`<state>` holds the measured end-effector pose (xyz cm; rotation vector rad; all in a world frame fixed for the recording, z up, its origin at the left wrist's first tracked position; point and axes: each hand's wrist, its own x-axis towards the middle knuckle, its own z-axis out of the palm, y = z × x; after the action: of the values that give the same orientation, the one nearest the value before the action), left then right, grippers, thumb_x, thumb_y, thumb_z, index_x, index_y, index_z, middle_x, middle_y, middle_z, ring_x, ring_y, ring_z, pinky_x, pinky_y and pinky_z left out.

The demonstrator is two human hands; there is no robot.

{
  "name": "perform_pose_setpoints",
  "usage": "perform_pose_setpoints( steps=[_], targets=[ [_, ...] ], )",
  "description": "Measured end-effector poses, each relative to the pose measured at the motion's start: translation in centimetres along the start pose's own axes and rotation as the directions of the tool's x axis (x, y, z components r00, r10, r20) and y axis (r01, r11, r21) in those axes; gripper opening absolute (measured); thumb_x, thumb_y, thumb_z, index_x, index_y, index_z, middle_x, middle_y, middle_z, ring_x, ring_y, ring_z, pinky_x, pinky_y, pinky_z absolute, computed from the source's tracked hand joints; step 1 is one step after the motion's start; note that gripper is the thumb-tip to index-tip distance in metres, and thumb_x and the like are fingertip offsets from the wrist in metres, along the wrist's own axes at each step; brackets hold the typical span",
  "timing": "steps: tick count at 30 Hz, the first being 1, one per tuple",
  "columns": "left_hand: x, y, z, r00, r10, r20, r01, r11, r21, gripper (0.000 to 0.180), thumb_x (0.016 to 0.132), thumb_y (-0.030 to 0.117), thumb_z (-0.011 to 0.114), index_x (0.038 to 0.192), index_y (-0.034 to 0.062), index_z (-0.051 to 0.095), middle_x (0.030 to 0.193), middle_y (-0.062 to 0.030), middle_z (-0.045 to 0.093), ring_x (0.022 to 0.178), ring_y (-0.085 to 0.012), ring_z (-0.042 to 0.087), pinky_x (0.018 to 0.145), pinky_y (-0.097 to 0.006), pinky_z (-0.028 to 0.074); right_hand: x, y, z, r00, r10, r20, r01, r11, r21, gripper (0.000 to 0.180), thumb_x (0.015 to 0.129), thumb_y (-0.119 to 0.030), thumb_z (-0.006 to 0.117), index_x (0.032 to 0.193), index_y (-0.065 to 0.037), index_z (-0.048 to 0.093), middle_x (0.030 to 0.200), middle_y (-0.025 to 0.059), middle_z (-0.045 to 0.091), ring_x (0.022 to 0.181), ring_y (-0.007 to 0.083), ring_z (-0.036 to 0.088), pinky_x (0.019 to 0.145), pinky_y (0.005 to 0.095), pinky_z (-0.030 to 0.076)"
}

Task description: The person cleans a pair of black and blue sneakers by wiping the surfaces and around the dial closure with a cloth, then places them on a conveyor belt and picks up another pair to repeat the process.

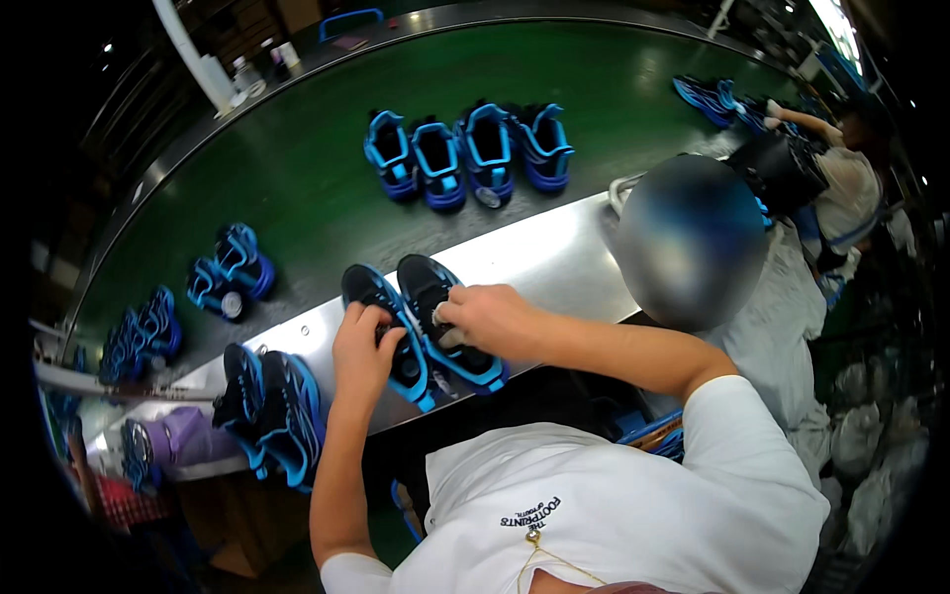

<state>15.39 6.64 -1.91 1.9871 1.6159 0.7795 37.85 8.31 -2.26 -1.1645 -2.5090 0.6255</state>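
A pair of black and bright-blue sneakers lies in front of me on the metal ledge, toes pointing away. My left hand [364, 339] is closed with bent fingers over the upper of the left sneaker [408, 368]. Across the laces of the right sneaker [424, 277] my right hand [495, 319] is closed, its fingertips at the tongue. Something pale grey shows at those fingertips; whether it is a finger cover cannot be told. Another pair of sneakers [287, 416] sits on the ledge left of my left forearm.
Several sneakers [487, 148] stand on the green conveyor belt [317, 148] beyond the metal ledge [544, 262]. More sneakers [237, 262] are on the belt's left. A purple object [188, 436] lies at the lower left. Another person [846, 188] works at the right, near white plastic bags [782, 307].
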Motion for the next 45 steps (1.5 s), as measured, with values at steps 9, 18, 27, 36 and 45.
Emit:
perform_pose_setpoints(
  steps=[9,18,27,36,45],
  targets=[
    [0.1,0.4,0.1,0.999,-0.041,0.004,0.042,0.997,-0.062,0.015,0.076,0.004,0.073,0.09,0.0005,0.067,0.085,-0.0072,0.054,0.07,-0.0185,0.055,0.063,-0.029,0.045,0.1,1.3,-1.0,0.997,-0.008,0.08,0.002,0.997,0.076,0.032,0.083,-0.029,0.07,0.112,-0.015,0.068,0.092,0.0106,0.059,0.082,0.0316,0.062,0.074,0.0413,0.051],
    [-0.2,0.5,-1.3,0.985,-0.084,0.153,0.114,0.972,-0.204,0.027,0.082,0.002,0.069,0.109,0.0027,0.069,0.093,-0.0024,0.055,0.074,-0.009,0.049,0.067,-0.023,0.042,0.3,1.0,-2.9,0.974,0.085,0.21,-0.115,0.985,0.132,0.035,0.081,-0.029,0.073,0.115,-0.023,0.071,0.094,0.0129,0.057,0.087,0.0303,0.059,0.078,0.0392,0.048],
    [-0.5,-0.1,-1.2,0.976,-0.151,0.154,0.185,0.955,-0.232,0.024,0.082,0.003,0.067,0.106,0.0024,0.066,0.09,-0.0056,0.059,0.079,-0.0144,0.054,0.074,-0.023,0.043,0.1,0.7,-2.8,0.987,0.045,0.157,-0.075,0.979,0.187,0.036,0.075,-0.028,0.078,0.106,-0.012,0.072,0.085,0.0092,0.058,0.081,0.0245,0.059,0.073,0.0355,0.048],
    [-7.6,8.0,2.8,0.742,-0.258,0.619,0.671,0.27,-0.691,0.033,0.103,0.015,0.047,0.128,-0.0058,0.051,0.119,-0.011,0.06,0.088,-0.0164,0.066,0.064,-0.026,0.054,2.2,1.5,-6.3,0.936,-0.105,0.335,0.003,0.957,0.292,0.07,0.081,-0.026,0.069,0.145,-0.026,0.043,0.091,0.0166,0.056,0.084,0.0331,0.059,0.073,0.0422,0.048],
    [-6.5,8.4,7.5,0.689,-0.367,0.625,0.606,-0.179,-0.775,0.032,0.104,0.025,0.047,0.121,-0.0019,0.051,0.124,-0.0137,0.057,0.087,-0.0253,0.071,0.054,-0.027,0.055,1.9,1.6,-2.9,0.891,-0.169,0.421,0.143,0.985,0.092,0.071,0.081,-0.015,0.064,0.146,-0.035,0.043,0.081,0.0063,0.053,0.075,0.0261,0.057,0.061,0.0386,0.047]
  ],
)
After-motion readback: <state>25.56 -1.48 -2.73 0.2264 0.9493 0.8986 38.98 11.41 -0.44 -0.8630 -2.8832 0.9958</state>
